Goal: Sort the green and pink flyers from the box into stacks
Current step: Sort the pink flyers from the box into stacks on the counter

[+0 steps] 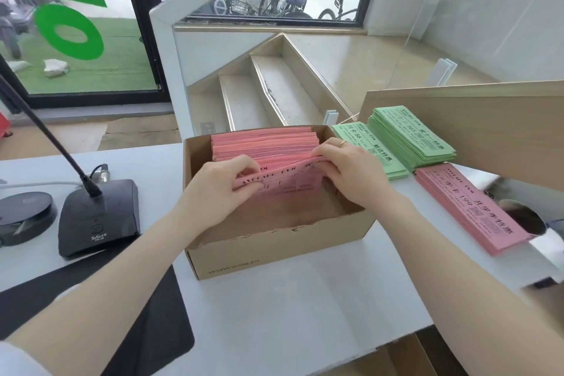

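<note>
**Sorting well under way, pink left in the box**

Inside the open brown cardboard box (274,241), the left hand (213,189) and right hand (351,174) pinch a front bundle of pink paper flyers (283,183). More stand behind. Right of the box lie two green flyer stacks (409,137) and one pink flyer stack (470,207).

An open brown cardboard box (274,241) on a white counter (305,308) holds upright pink paper flyers (268,143). The left hand (218,189) and right hand (351,172) pinch the front flyers. Two green flyer stacks (409,137) and one pink stack (470,207) lie right of the box.
</note>
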Tool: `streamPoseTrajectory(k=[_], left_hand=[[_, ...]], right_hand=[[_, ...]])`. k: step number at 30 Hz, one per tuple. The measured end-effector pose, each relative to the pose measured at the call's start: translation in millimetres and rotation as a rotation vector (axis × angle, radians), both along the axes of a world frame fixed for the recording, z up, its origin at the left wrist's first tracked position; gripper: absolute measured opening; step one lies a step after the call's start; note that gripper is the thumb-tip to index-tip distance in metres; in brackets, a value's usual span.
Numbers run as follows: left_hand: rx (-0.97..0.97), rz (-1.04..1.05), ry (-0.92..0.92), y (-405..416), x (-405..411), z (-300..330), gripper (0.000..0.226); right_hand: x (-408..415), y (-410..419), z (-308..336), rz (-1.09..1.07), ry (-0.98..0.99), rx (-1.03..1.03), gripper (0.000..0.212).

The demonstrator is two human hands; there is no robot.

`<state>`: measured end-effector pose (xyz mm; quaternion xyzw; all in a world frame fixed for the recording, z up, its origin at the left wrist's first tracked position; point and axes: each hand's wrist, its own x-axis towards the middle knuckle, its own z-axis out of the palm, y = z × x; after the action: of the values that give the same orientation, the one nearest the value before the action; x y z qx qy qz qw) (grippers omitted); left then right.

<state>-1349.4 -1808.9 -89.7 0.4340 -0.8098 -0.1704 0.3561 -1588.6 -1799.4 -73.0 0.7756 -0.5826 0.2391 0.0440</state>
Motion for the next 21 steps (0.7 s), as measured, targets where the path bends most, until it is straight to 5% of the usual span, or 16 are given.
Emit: streamPoseTrajectory(k=[7, 10, 15, 21], left_hand=[[0.353, 0.056, 0.745, 76, -44, 27, 0.022], [0.388, 0.034, 0.742, 115, -63, 11, 0.033], [0.558, 0.157, 0.707, 162, -79, -46, 0.025], [0.637, 0.351, 0.847, 188, -88, -73, 0.013]], right_hand=[[-39, 67, 42, 0.086, -0.207, -0.015, 0.019], [-64, 97, 42, 0.103, -0.225, 0.155, 0.004], [-96, 133, -17, -0.047, -0.266, 0.397, 0.014], [-103, 158, -69, -0.009, -0.927, 0.580, 0.028]])
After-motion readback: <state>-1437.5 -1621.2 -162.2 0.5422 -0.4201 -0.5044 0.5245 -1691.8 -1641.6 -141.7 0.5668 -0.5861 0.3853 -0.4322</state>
